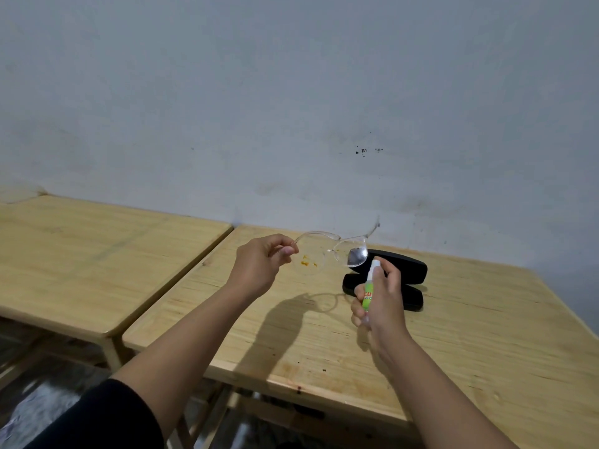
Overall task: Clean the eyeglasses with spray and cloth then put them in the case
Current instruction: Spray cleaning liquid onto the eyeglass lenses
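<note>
My left hand (259, 264) pinches one temple of the clear-framed eyeglasses (337, 251) and holds them in the air above the table, lenses toward the right. My right hand (381, 299) grips a small green and white spray bottle (369, 288) upright, its white nozzle just below the right lens, with a finger on top. The black glasses case (408, 270) lies open on the table behind the right hand, partly hidden by it. No cloth is visible.
The wooden table (453, 351) bears orange specks (304, 262) under the glasses and dark spots near its front edge. A second wooden table (81, 264) abuts it on the left. A grey wall stands right behind both.
</note>
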